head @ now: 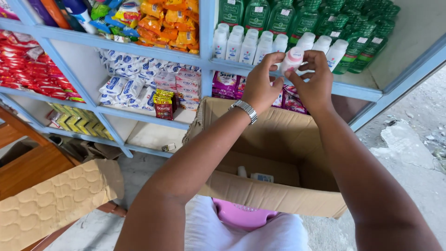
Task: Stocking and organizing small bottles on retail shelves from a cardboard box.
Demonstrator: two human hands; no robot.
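- left hand and right hand both raised at the shelf edge, fingers of each closed around one small white bottle with a pink label.
- the bottle sits between the two hands, upright, thumbs and fingertips pinching it from either side; its base hangs level with the front edge of the blue shelf.
- silver wristwatch on the left wrist.
- just behind the held bottle, a row of white bottles stands on that shelf, packed side by side.
- behind and to the right of that row, green bottles in ranks.
- below the hands, an open cardboard box; a white cap and a small pale item lie at its bottom, hard to make out.
- under the box, a pink plastic stool and white cloth.
- left compartments: blue-and-white packets, orange packets above, red packets far left.
- a flat piece of cardboard at lower left, well apart from the hands.
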